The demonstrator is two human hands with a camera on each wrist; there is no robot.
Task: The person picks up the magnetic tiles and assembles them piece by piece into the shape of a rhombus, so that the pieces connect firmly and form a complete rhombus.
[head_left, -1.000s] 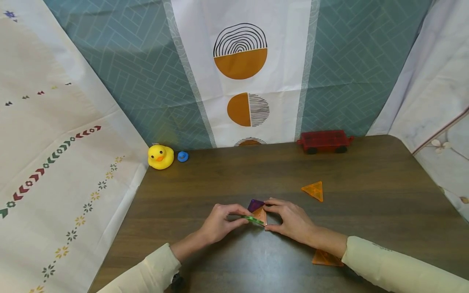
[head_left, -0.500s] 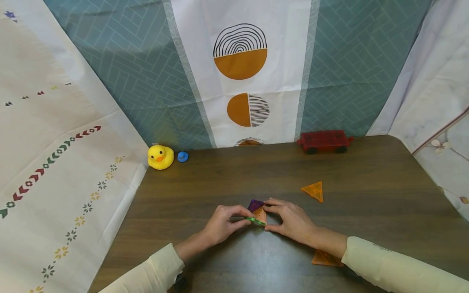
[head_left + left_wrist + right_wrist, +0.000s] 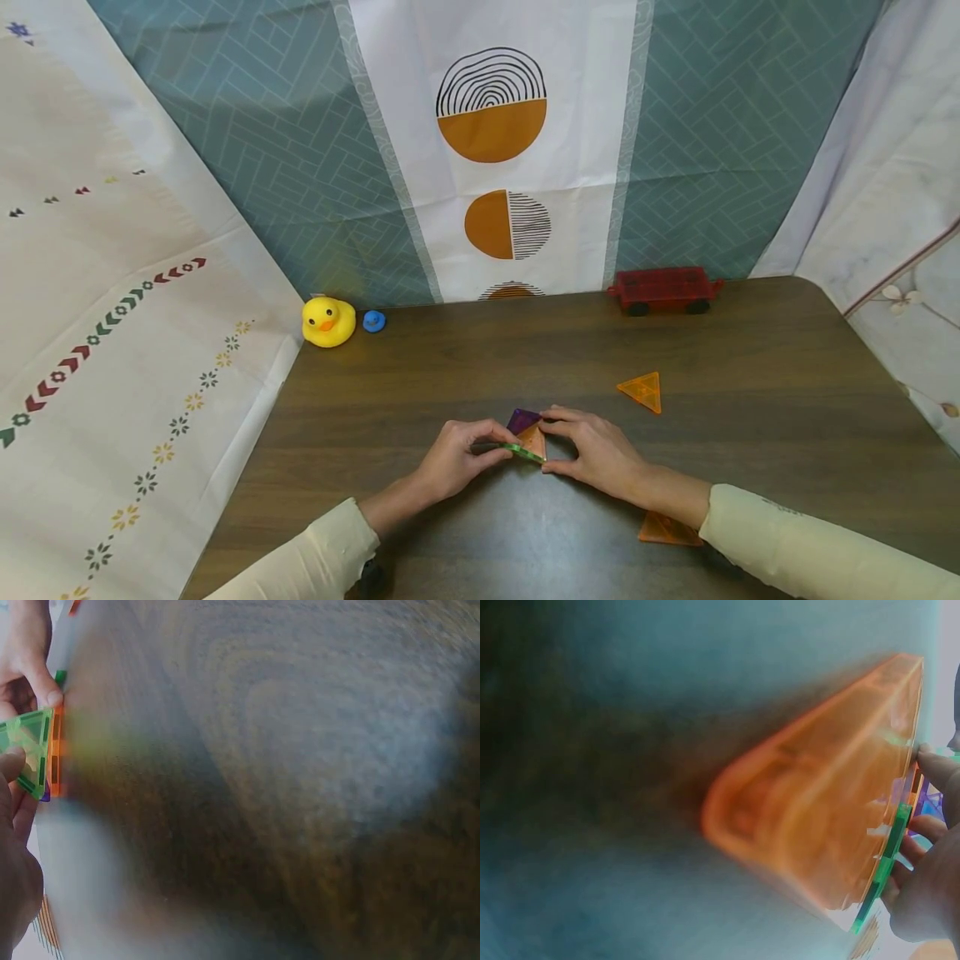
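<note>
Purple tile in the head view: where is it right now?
In the head view, the purple tile is just right of centre, on the far side of the orange tile, between the left hand and the right hand.

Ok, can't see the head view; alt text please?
The left hand pinches a green tile beside an orange tile that the right hand holds, a purple tile behind it. A yellow duck, blue duck and red wagon line the back of the table.

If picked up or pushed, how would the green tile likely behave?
The green tile is probably stiff: its edges look straight while the left hand pinches it. Thin and see-through, it's likely light. Being flat with corners, it should slide rather than roll.
</note>
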